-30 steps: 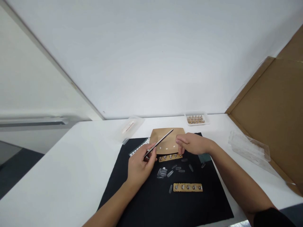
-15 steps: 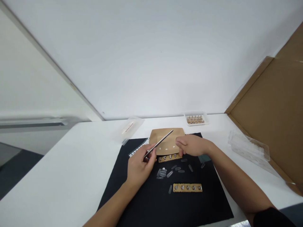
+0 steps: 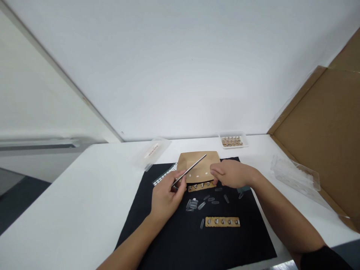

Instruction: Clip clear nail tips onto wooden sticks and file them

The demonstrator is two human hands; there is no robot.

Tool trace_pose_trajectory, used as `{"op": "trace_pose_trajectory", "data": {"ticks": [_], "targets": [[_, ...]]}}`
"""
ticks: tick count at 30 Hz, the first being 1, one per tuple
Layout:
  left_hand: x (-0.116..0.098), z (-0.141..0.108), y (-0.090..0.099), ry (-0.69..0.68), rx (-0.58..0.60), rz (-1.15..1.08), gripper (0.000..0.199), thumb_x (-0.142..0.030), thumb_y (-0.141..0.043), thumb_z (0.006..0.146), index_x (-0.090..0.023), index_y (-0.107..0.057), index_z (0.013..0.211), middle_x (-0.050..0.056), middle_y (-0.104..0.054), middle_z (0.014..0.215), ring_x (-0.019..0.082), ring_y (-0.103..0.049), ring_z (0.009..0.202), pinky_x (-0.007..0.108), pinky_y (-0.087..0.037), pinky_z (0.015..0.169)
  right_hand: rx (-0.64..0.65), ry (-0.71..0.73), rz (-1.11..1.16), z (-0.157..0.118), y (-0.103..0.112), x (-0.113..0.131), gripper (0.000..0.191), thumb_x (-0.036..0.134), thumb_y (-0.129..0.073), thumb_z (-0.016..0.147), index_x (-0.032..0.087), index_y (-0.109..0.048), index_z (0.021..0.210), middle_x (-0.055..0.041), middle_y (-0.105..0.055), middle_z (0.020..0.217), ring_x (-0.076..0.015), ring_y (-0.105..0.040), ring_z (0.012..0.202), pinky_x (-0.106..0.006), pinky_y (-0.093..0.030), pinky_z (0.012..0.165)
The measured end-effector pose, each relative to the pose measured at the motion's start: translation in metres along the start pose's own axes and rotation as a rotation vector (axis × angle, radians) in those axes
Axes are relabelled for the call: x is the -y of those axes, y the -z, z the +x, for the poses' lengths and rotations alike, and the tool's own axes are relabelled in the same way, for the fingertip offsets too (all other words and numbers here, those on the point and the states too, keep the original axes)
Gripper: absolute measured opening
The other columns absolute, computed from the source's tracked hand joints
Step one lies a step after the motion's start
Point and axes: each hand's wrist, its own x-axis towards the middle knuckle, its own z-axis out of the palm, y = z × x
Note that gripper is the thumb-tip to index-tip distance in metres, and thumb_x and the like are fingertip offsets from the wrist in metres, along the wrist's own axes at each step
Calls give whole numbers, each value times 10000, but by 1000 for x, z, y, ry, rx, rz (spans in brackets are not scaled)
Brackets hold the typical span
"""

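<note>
My left hand (image 3: pixel 166 195) is closed around a thin black-and-white stick (image 3: pixel 194 165), which slants up to the right over a tan tray (image 3: pixel 184 159). Several small white ovals lie along the tray's near side. Just below the tray is a cork-coloured strip (image 3: pixel 199 188) with a row of metal studs. At the strip's right end is my right hand (image 3: pixel 232 173), fingers curled downward; whatever they may pinch is hidden. Clear nail tips (image 3: pixel 193 204) lie nearer, partly in a cluster. A second studded strip (image 3: pixel 222 222) rests closer to me, a single nail tip beside it.
Everything sits on a black cloth (image 3: pixel 168 243) over a white table. A sheet of white stickers (image 3: pixel 164 175) lies left of the tray. Behind are a clear lid (image 3: pixel 153 153) and a box of studded strips (image 3: pixel 232 141). Clear cases (image 3: pixel 295 176) and cardboard (image 3: pixel 323 142) stand right.
Both hands hold almost the same poses. My right hand has shifted very slightly to the right, and the stick still points across the tray.
</note>
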Motion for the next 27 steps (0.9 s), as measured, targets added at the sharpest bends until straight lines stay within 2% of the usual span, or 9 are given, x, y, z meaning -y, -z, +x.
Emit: {"op": "trace_pose_trajectory", "data": {"ticks": [5, 11, 16, 27], "targets": [[1, 0, -1, 6, -7, -8, 189, -265, -645, 976, -196, -752, 1116, 35, -790, 1031, 124, -738, 641, 226, -576, 569, -29, -17, 18, -2, 2, -2, 312, 300, -383, 1087, 213, -547, 836, -39, -812, 983, -183, -659, 739, -325, -404, 722], [0, 0, 0, -8, 12, -7, 185, -266, -638, 987, -208, -746, 1126, 21, -783, 1003, 112, -728, 625, 221, -576, 579, -55, 2, -3, -1, 1, -5, 298, 313, -396, 1079, 221, -577, 861, -39, -809, 976, -227, -701, 900, -341, -432, 782], [0, 0, 0, -4, 18, 0, 196, -284, -631, 991, -205, -749, 1126, 30, -786, 986, 123, -729, 635, 224, -579, 577, -62, -22, -55, 1, -2, -3, 304, 311, -394, 1079, 212, -591, 871, -66, -799, 975, -237, -707, 922, -342, -436, 777], [0, 0, 1, 7, 36, -7, 205, -287, -622, 994, -200, -748, 1131, 43, -791, 1027, 123, -727, 630, 231, -589, 580, -81, 50, 23, 0, -1, -2, 292, 321, -392, 1088, 228, -538, 852, -16, -810, 928, -213, -696, 821, -341, -426, 748]]}}
